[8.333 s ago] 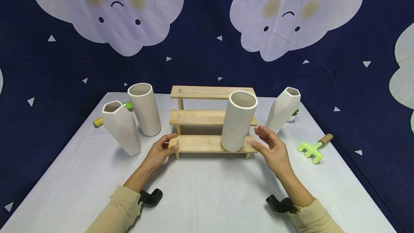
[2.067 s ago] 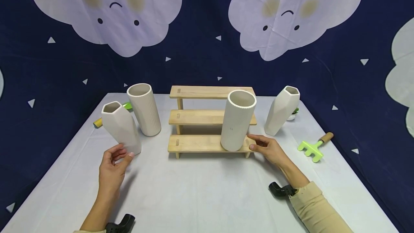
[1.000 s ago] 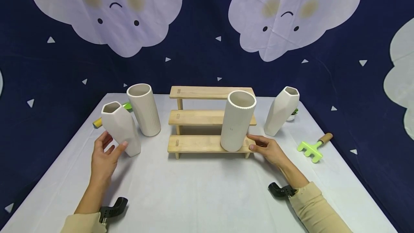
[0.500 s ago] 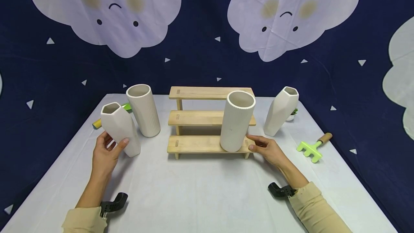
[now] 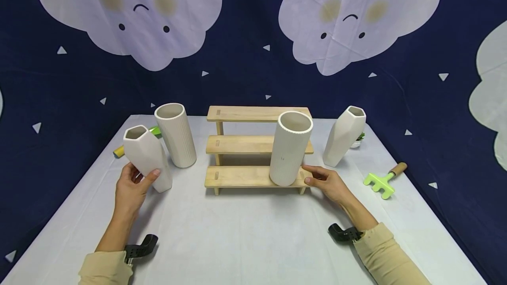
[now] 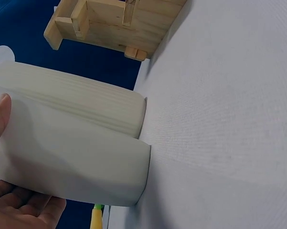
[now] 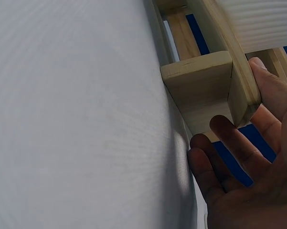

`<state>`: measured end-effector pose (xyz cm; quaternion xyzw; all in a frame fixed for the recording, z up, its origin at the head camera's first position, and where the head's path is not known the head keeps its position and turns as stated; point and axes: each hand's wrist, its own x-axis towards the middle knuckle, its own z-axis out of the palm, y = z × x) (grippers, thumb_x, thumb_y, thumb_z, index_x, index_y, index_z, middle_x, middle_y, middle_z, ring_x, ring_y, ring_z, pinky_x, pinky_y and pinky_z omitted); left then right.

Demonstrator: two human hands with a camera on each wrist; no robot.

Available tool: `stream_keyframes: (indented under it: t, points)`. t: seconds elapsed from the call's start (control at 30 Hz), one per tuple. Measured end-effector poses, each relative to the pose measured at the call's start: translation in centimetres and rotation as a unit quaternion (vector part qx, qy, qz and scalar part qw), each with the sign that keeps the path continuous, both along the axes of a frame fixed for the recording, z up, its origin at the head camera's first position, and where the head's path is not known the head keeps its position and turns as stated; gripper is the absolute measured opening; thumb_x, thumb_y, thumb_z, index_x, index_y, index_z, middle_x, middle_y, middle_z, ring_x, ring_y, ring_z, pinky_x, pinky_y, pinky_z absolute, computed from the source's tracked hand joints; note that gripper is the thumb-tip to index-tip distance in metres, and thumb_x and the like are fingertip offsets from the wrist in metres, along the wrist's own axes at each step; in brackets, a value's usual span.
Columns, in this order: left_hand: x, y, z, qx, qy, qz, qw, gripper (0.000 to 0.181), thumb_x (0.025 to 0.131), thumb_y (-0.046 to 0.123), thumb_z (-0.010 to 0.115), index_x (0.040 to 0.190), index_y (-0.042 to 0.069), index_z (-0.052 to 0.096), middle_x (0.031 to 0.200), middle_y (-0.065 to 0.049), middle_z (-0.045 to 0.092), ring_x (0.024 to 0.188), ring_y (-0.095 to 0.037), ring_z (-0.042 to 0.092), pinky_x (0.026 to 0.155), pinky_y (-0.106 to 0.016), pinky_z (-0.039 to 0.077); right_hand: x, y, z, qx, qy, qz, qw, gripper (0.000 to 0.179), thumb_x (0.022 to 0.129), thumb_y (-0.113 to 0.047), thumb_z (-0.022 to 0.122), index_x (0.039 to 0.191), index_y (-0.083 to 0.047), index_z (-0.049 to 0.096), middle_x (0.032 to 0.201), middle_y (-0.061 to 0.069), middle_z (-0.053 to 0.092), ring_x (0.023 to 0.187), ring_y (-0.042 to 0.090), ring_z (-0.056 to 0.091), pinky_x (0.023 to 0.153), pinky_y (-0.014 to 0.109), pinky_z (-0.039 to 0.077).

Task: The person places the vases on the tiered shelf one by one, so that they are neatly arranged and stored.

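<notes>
My left hand grips a white faceted vase on the left of the table, thumb on its near side. In the left wrist view, the thumb lies against the vase and the fingers curl under its other side. The vase's base stands on the cloth. My right hand pinches the right end of the lowest step of a wooden three-tier stand; in the right wrist view, the thumb presses the board's edge. On that step stands a white cylindrical vase.
A ribbed cylindrical vase stands behind the faceted one. Right of the stand are another faceted vase, a small potted plant and a green hand rake. A yellow-handled tool lies at the far left, partly hidden.
My left hand has moved from the stand's left end to the left faceted vase, then higher up its side. My right hand has closed on the stand's right end. The vases stay put.
</notes>
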<state>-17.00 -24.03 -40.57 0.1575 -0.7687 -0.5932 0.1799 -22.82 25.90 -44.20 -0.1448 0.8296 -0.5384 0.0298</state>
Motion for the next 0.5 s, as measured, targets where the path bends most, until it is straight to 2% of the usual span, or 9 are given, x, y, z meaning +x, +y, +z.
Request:
stream_keyframes:
  t: [0.1,0.33,0.5]
  points:
    - [0.11,0.16,0.10,-0.001,0.004,0.001,1.0000,0.070,0.085,0.020,0.070,0.144,0.008,0.033,0.141,-0.012,0.042,0.129,-0.023,0.043,0.109,-0.037,0.037,-0.02,0.01,0.01,0.001,0.000,-0.001,1.0000,0.048,0.085,-0.017,0.069,0.129,0.000,0.056,0.130,0.022,0.057,0.095,-0.005,0.057,0.082,0.013,0.046]
    - [-0.11,-0.06,-0.30,0.004,0.003,0.003,1.0000,0.067,0.084,0.020,0.072,0.141,0.010,0.038,0.136,-0.010,0.047,0.121,-0.013,0.047,0.095,-0.011,0.042,0.01,0.01,0.05,0.006,0.004,-0.001,1.0000,0.048,0.085,-0.018,0.069,0.129,0.000,0.056,0.130,0.022,0.057,0.096,-0.005,0.056,0.083,0.012,0.045]
    - [-0.24,0.05,-0.05,-0.002,-0.008,0.011,0.9999,0.068,0.084,0.021,0.072,0.141,0.009,0.037,0.134,-0.007,0.047,0.119,-0.010,0.047,0.093,-0.010,0.042,0.04,-0.01,0.02,0.001,0.004,0.000,1.0000,0.048,0.085,-0.017,0.069,0.128,0.000,0.056,0.130,0.023,0.057,0.096,-0.006,0.056,0.082,0.012,0.045]
